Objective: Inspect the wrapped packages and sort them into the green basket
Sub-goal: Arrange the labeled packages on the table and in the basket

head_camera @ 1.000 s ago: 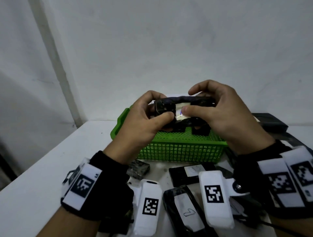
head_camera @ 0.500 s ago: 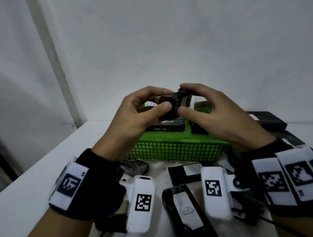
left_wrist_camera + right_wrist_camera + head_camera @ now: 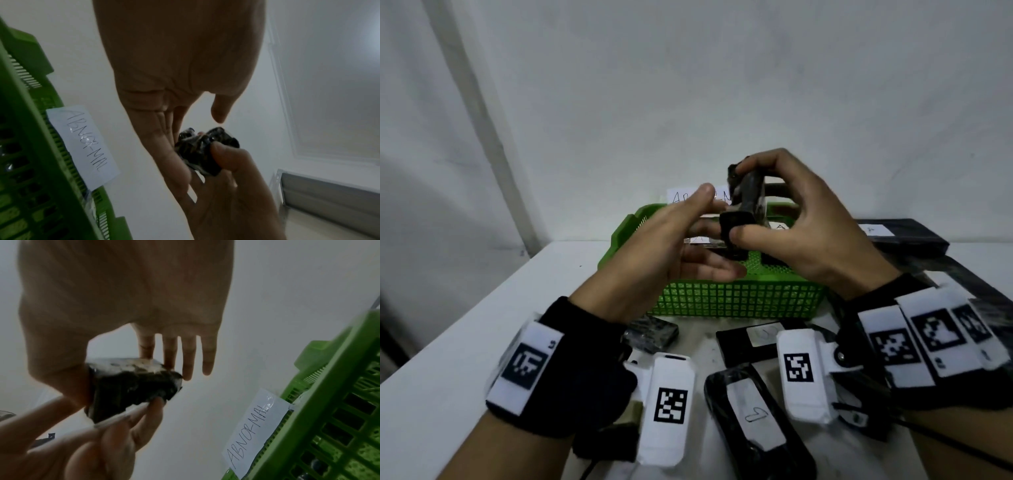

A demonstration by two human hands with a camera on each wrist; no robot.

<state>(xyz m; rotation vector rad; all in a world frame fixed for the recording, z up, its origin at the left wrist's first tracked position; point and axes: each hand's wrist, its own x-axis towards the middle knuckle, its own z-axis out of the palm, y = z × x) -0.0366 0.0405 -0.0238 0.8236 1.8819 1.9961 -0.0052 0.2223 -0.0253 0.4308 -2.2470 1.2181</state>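
Note:
A small package wrapped in black film (image 3: 746, 195) is held on end above the green basket (image 3: 736, 301). My right hand (image 3: 784, 219) pinches it, thumb at the lower end and forefinger over the top. My left hand (image 3: 702, 229) is spread beside it, with straight fingers touching its lower side and the thumb lifted clear. The left wrist view shows the package (image 3: 205, 152) between my left fingers and the right thumb. The right wrist view shows it (image 3: 131, 386) under my right thumb. A paper label reading ABNORMAL (image 3: 255, 421) is taped to the basket's far rim.
More black wrapped packages lie on the white table: one with a handwritten label (image 3: 753, 411) at the front, one flat (image 3: 750, 342) before the basket, a small one (image 3: 650, 334) by my left wrist, a long one (image 3: 904, 236) at the back right. Dark packages lie inside the basket.
The package has turned from lying level between both hands to standing on end. My left hand has let go its pinch and spread open; my right hand keeps hold.

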